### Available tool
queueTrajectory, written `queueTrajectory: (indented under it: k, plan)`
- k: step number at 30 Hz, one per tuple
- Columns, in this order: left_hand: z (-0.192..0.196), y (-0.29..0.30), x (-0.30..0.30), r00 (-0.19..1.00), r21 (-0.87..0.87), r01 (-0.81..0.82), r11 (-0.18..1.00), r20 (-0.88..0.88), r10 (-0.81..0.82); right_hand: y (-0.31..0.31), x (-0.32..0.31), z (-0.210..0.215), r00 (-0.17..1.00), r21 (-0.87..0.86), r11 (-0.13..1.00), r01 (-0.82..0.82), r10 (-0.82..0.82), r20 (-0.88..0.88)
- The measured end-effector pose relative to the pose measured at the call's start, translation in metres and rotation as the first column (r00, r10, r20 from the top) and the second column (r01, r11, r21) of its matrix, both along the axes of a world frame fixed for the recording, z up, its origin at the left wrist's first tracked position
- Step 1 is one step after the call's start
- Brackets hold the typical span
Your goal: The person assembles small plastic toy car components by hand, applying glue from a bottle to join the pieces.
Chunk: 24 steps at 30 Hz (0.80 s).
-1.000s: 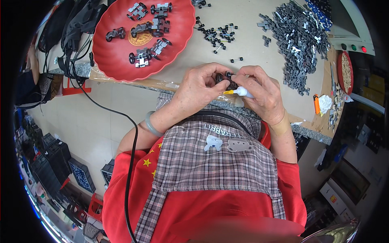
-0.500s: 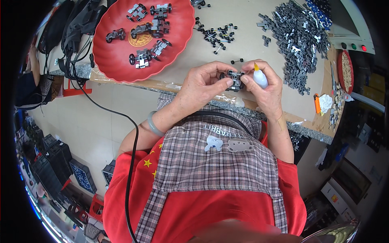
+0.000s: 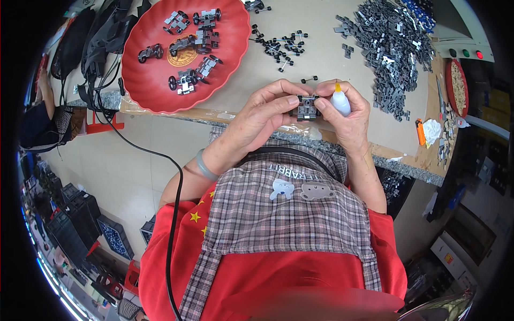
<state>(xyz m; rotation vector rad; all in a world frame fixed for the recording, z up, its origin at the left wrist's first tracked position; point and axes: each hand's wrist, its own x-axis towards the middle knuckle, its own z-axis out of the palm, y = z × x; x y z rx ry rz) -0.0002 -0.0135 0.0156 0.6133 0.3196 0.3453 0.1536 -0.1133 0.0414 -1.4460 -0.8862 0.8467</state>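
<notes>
Over the bench's front edge, a small grey-and-black toy car chassis (image 3: 307, 108) is pinched in the fingers of my left hand (image 3: 263, 113). My right hand (image 3: 348, 115) steadies the chassis at its right side with thumb and fingertips. That same hand also keeps a white squeeze bottle (image 3: 340, 102) with a yellow nozzle, tip pointing up, tucked between thumb and fingers. Just beyond the chassis, a loose black-wheeled axle (image 3: 309, 79) lies on the bench. My fingers hide parts of the chassis sides.
A red scalloped tray (image 3: 134, 80) at left holds several wheeled chassis. Loose axles (image 3: 278, 49) lie beyond my hands, and a big heap of grey parts (image 3: 393, 59) is at right. An orange tool (image 3: 420, 132) sits beside crumpled white tissue (image 3: 431, 131). A black cable (image 3: 144, 147) hangs at left.
The chassis has turned in my fingers and now shows a different face. My left thumb has moved up to its upper left corner. The bottle stays in my right hand.
</notes>
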Motion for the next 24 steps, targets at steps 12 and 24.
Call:
queueTrajectory:
  k: [12,24]
  plan:
    - [-0.014,0.007,0.000,0.992,-0.050,0.053,0.997,0.116,-0.047,0.004,-0.001,0.003,0.995,0.055,0.998,0.002,-0.007,0.096]
    - [-0.022,0.013,0.002,0.981,-0.172,0.044,0.984,0.196,-0.010,-0.006,0.017,0.006,0.985,0.149,0.983,-0.107,0.125,-0.121]
